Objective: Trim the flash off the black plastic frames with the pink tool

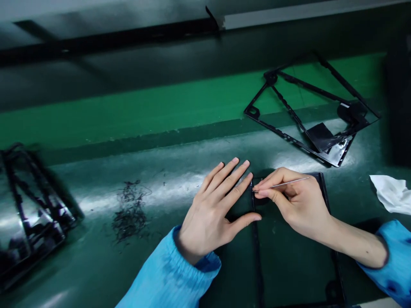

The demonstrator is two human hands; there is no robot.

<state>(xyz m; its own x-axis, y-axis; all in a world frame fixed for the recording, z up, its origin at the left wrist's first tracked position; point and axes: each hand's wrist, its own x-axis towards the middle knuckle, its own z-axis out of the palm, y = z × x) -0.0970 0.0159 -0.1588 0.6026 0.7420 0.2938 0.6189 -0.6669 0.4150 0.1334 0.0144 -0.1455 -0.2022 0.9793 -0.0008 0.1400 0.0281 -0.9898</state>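
A black plastic frame [257, 256] lies flat on the dark green bench in front of me. My left hand [218, 205] rests flat on its upper left corner, fingers stretched out and spread. My right hand [295, 201] is pinched on a thin metal pick [289, 182], whose tip touches the frame's left rail just beside my left fingertips. Both arms wear light blue sleeves.
Another black frame [308, 107] with loose black inserts lies at the back right. A stack of black frames [28, 214] sits at the left edge. Black shavings [130, 209] are scattered left of my hands. A white cloth [391, 192] lies at the right.
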